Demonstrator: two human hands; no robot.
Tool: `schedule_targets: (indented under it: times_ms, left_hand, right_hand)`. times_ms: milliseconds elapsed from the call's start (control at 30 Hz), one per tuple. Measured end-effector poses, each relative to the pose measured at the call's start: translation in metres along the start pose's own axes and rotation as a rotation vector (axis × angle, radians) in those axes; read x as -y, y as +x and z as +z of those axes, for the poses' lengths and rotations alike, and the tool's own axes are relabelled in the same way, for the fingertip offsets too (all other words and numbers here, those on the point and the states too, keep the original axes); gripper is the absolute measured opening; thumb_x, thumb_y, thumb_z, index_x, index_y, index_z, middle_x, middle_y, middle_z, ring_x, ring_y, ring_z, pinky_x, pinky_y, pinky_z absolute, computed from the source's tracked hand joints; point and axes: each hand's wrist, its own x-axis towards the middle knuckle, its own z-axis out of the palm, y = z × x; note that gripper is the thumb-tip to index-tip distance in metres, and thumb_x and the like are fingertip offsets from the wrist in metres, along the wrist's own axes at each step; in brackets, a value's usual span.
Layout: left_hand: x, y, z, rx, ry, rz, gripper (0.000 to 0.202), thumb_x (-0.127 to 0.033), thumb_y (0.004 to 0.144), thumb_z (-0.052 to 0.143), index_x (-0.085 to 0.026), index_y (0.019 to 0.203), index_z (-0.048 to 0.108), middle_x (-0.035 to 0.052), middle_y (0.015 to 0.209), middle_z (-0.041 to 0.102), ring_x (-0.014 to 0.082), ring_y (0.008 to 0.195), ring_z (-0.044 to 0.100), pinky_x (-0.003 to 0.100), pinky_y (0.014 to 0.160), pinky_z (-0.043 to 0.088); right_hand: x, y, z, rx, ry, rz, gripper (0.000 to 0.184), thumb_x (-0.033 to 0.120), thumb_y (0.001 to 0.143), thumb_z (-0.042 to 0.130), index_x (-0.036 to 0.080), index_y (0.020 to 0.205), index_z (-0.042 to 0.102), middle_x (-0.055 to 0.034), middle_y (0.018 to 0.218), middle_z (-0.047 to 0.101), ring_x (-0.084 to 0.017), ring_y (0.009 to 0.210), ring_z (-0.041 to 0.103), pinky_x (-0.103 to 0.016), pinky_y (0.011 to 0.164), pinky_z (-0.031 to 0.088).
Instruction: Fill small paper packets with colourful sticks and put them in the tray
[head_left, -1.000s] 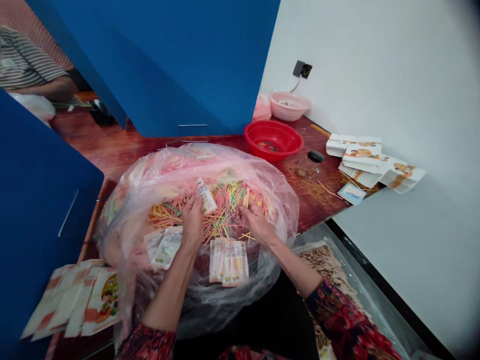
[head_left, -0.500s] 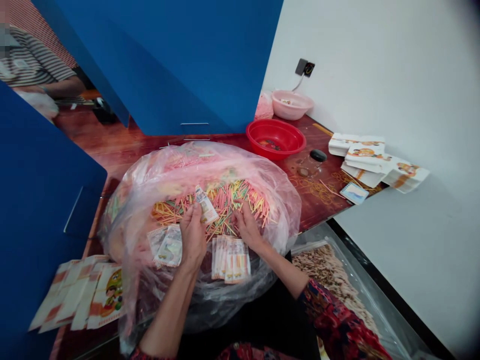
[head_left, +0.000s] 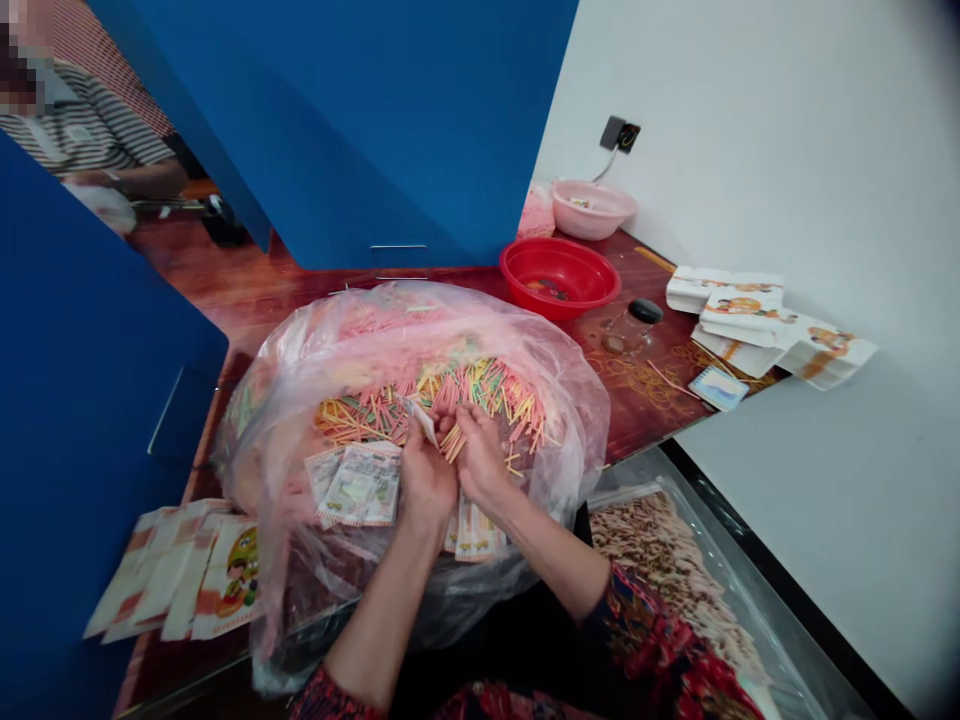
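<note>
L hand (head_left: 427, 482) & R hand (head_left: 480, 458) close together over coloured sticks (head_left: 487, 388) in clear plastic bag (head_left: 300, 420)

L fingers curled, pinching a paper packet (head_left: 421, 422) upright at its edge; R fingertips pressed together on a small bunch of the sticks. Sticks lie loose, pink/yellow/green, inside the bag. Flat packets (head_left: 358, 486) just beside L hand, more packets (head_left: 477, 532) under R wrist. Printed paper sleeves (head_left: 225, 580) on wood-look table (head_left: 225, 290) at left. At right: red basin (head_left: 559, 278), pink basin (head_left: 592, 208), lidded glass jar (head_left: 628, 328), rubber bands (head_left: 637, 378), printed stacks (head_left: 750, 310). Tray (head_left: 652, 540) low right, blue partition (head_left: 300, 130), co-worker in striped top (head_left: 82, 130) beyond
</note>
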Motion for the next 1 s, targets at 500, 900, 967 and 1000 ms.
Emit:
schedule_targets:
  times_ms: [500,900,967,1000]
  left_hand:
    - [-0.027,-0.004,-0.033,0.077,0.222,0.164,0.039,-0.037,0.066,0.092,-0.019,0.092,0.071,-0.0013,0.090,0.075,0.0128,0.076,0.069,0.025,0.068,0.057]
    - [-0.036,-0.025,-0.049,0.264,0.720,0.244,0.031,-0.037,0.064,0.091,-0.018,0.078,0.070,-0.0004,0.073,0.072,0.0126,0.066,0.062,0.022,0.064,0.049]
    - [-0.036,-0.026,-0.051,0.289,0.741,0.235,0.030,-0.036,0.065,0.090,-0.018,0.079,0.071,0.0002,0.073,0.072,0.0137,0.066,0.063,0.023,0.064,0.049]
    - [-0.036,-0.027,-0.052,0.296,0.750,0.233,0.030,-0.036,0.065,0.091,-0.018,0.079,0.071,0.0005,0.073,0.072,0.0140,0.066,0.063,0.023,0.063,0.049]
  right_hand:
    - [0.030,0.008,-0.028,0.043,0.122,0.257,0.024,0.022,0.080,0.069,0.023,0.084,0.046,0.0049,0.069,0.053,-0.012,0.059,0.053,-0.028,0.060,0.051]
    - [0.052,-0.001,-0.030,0.352,-0.421,0.061,0.037,0.055,0.082,0.073,0.023,0.084,0.053,0.0090,0.059,0.036,-0.007,0.045,0.024,-0.022,0.042,0.016]
    - [0.052,-0.004,-0.032,0.420,-0.546,0.029,0.036,0.054,0.080,0.075,0.022,0.083,0.059,0.0071,0.060,0.039,-0.008,0.048,0.030,-0.023,0.044,0.019]
    - [0.052,-0.005,-0.032,0.448,-0.585,0.007,0.035,0.053,0.078,0.076,0.021,0.081,0.061,0.0060,0.060,0.042,-0.009,0.050,0.032,-0.023,0.046,0.021]
